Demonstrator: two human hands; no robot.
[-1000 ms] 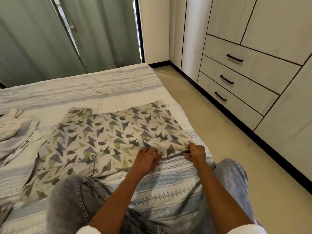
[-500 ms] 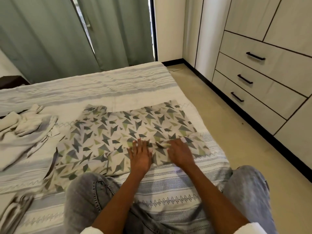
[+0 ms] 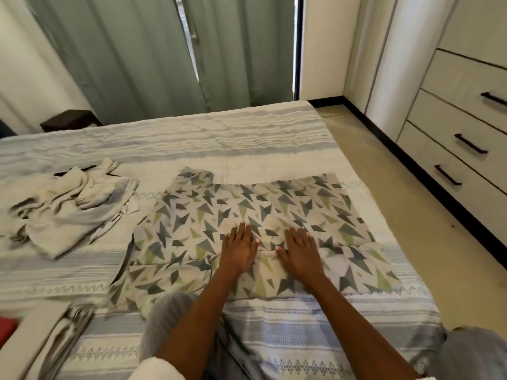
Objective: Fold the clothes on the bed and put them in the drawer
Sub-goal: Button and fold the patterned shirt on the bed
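Nearest to you are your knees in grey jeans (image 3: 170, 311), up on the bed (image 3: 274, 338), which is covered by a blue and white striped spread. At the near left edge a striped grey cloth (image 3: 68, 333) lies crumpled, with something red (image 3: 6, 329) just beyond the bed's edge there; what it is cannot be told.

Past your knees your two forearms reach forward onto the patterned garment (image 3: 274, 212), a pale cloth printed with grey and green triangles, spread across the middle of the bed. Its near edge is turned over on itself, forming a folded band toward you. Your left hand (image 3: 240, 248) lies flat on the cloth with fingers straight and together, its grip apart and holding nothing. Your right hand (image 3: 300, 249) rests just beside it, also palm down with fingers extended, pressing the fabric near the fold line. The thumbs nearly meet between them.

To the left of the garment, a heap of beige and grey clothes (image 3: 65, 212) sits unfolded on the bed.

Farther off on the right, across the floor (image 3: 411, 215), the drawers (image 3: 455, 149) with black handles stand closed. Green curtains (image 3: 137, 56) hang beyond the bed's far side.
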